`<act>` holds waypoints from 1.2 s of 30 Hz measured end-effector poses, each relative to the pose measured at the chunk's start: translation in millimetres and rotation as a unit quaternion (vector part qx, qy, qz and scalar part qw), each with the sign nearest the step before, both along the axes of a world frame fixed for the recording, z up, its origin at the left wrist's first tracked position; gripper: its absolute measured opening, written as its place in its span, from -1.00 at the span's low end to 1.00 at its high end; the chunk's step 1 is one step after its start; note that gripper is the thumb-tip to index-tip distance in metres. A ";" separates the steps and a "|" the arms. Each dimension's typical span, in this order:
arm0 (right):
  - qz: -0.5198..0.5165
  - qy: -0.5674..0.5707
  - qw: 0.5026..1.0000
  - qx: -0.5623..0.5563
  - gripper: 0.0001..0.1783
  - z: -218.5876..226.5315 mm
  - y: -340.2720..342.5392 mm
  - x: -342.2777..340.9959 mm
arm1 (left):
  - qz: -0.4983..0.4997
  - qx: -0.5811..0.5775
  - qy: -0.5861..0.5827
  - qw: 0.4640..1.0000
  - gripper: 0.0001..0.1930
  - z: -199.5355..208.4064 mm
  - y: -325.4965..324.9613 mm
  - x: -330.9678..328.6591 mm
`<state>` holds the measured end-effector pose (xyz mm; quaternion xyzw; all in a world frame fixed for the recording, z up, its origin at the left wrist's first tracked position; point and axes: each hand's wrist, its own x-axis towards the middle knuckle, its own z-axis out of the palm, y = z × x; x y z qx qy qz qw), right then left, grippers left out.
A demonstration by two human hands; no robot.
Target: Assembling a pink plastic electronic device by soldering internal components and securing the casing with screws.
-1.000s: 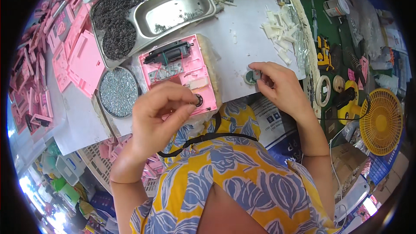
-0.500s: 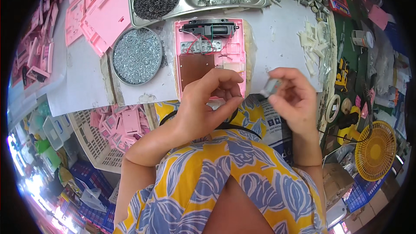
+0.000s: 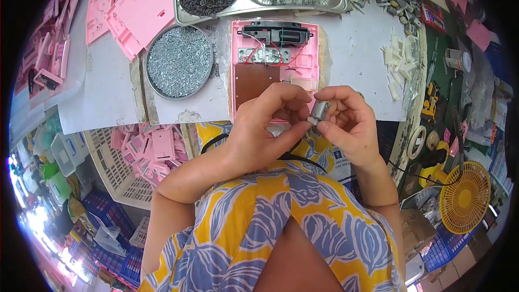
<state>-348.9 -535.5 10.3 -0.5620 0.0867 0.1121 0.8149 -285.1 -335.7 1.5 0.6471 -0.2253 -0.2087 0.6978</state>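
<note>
Silvery metal, short and round like a little can: the small motor (image 3: 319, 111) sits between both hands, just in front of the person's chest and just below the near edge of the pink casing (image 3: 274, 65) on the table. The right hand (image 3: 346, 121) pinches it, thumb under and fingers curled over the top, clamped on its body. The left hand (image 3: 267, 127) comes in from the other side, its fingertips (image 3: 300, 109) drawn together at the motor's end; whether they touch it cannot be told. A round tin of screws (image 3: 178, 60) lies well to the left.
</note>
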 end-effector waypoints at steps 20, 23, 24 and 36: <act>0.019 -0.413 0.805 -0.426 -0.55 5.8 -1.8 17.6 | 0.000 0.012 -0.191 0.981 -0.72 1.7 13.3 13.6; 0.023 -0.422 0.799 -0.427 -0.54 4.0 -1.8 19.7 | -0.002 0.029 -0.257 0.966 -0.75 3.2 14.0 14.3; 0.026 -0.422 0.800 -0.426 -0.54 4.4 -2.1 21.0 | -0.001 0.036 -0.264 0.964 -0.74 2.7 14.2 14.3; -0.046 -0.374 0.816 -0.438 -0.58 -8.9 -28.6 25.8 | 0.144 0.357 -0.398 0.833 -0.70 -4.0 0.8 54.4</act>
